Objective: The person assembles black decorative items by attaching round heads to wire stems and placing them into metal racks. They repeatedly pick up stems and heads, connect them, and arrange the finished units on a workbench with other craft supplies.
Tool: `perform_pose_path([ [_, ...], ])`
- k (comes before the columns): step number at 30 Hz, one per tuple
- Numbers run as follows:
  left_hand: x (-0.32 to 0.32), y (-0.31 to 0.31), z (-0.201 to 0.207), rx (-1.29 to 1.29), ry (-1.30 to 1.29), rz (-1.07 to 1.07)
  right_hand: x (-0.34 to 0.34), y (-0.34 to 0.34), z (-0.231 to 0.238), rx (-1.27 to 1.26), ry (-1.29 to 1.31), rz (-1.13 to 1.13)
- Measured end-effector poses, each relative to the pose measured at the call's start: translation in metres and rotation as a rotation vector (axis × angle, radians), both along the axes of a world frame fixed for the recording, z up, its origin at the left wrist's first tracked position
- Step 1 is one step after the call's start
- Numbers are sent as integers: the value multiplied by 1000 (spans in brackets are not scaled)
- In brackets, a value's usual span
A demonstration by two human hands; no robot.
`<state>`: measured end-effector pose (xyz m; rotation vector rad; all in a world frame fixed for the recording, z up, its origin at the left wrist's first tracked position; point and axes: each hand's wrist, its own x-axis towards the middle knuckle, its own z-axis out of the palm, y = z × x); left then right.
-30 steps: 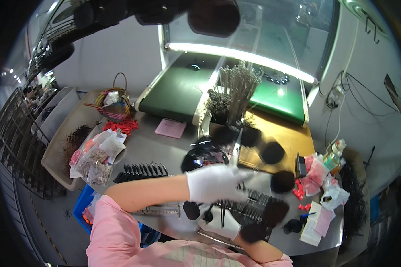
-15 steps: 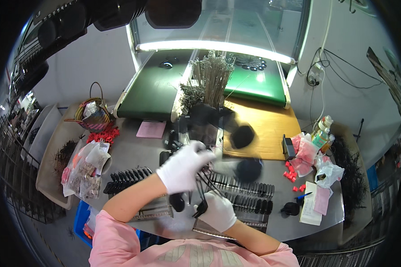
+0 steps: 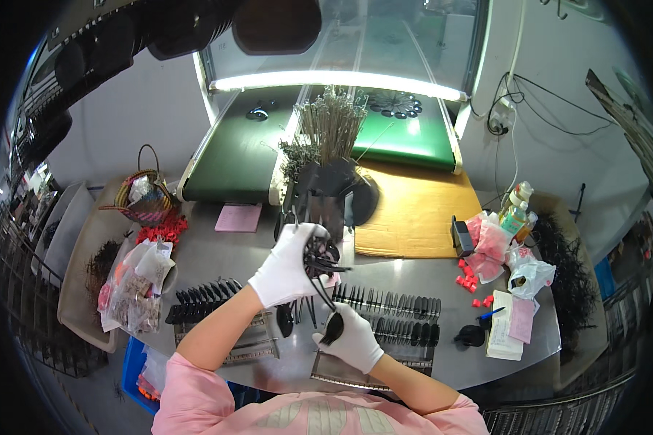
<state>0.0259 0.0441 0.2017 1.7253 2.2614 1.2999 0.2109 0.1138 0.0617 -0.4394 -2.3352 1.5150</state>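
My left hand (image 3: 284,267), in a white glove, is closed round a bunch of black pieces with thin stems (image 3: 322,255) above the middle of the table. A dark oval-ended piece (image 3: 286,320) hangs below it. Lower and to the right, my white-gloved right hand (image 3: 354,342) is closed at the rounded black end of a stemmed piece (image 3: 332,328) that slants down from the bunch. Its fingertips are partly hidden. Beside this hand, rows of black paddle-shaped pieces (image 3: 406,332) lie on a rack (image 3: 352,378). Another row of black pieces (image 3: 204,299) lies on the left.
Behind my hands, large black discs (image 3: 341,190) stand before a bundle of metal hooks (image 3: 330,130). Green conveyor belts (image 3: 239,148) run toward a lit tube lamp (image 3: 341,80). Cardboard (image 3: 413,217) lies right of the discs; a woven basket (image 3: 146,199) is far left, bottles (image 3: 516,210) right.
The black discs, blurred and spread out to the right before, now hang together in front of the hooks. My left hand has moved slightly left, and the bunch in it shows more clearly.
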Motion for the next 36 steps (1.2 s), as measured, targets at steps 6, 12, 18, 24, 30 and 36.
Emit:
perform_pose_path([
  [6,56,11,-17,39,49,-316,-24,12,-9,-1314,-54,344],
  [12,4,21,0,5,-413,-130,-19,31,3,329,281,-216],
  [18,50,31,-16,168,-154,-246,-39,67,-21,-1138,-32,135],
  [24,12,50,-1,-74,-791,-176,-43,63,1,775,113,-145],
  [30,30,39,8,224,-771,-401,-31,109,-1,-1178,57,250],
  [36,36,72,-9,-105,-874,-223,-54,106,-13,213,135,-106],
])
